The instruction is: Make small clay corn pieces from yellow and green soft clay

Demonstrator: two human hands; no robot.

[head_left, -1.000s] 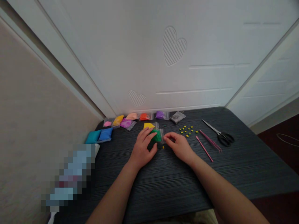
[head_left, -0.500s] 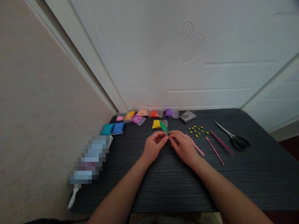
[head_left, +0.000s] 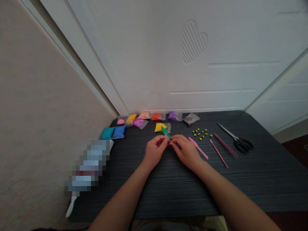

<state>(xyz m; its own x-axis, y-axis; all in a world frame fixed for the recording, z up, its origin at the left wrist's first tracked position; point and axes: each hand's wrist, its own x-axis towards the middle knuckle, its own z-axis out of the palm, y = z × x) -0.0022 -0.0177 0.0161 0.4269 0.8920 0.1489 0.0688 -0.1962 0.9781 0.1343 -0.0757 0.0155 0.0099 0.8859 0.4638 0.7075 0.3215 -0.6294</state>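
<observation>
Green-filled clear bag (head_left: 165, 132) is pinched by the fingers (head_left: 164, 144) of the left hand (head_left: 153, 152) and right hand (head_left: 189, 152).

Table (head_left: 271, 189): dark, streaked top, far right corner rounded. Panel (head_left: 144, 48): white, far side, bearing two striped hearts (head_left: 194, 45) in relief, the larger to the right, and horizontal grooves (head_left: 243, 64). Wall (head_left: 36, 128): left, greyish beige. Floor (head_left: 295, 147): right, dark red. Light: dim.
</observation>
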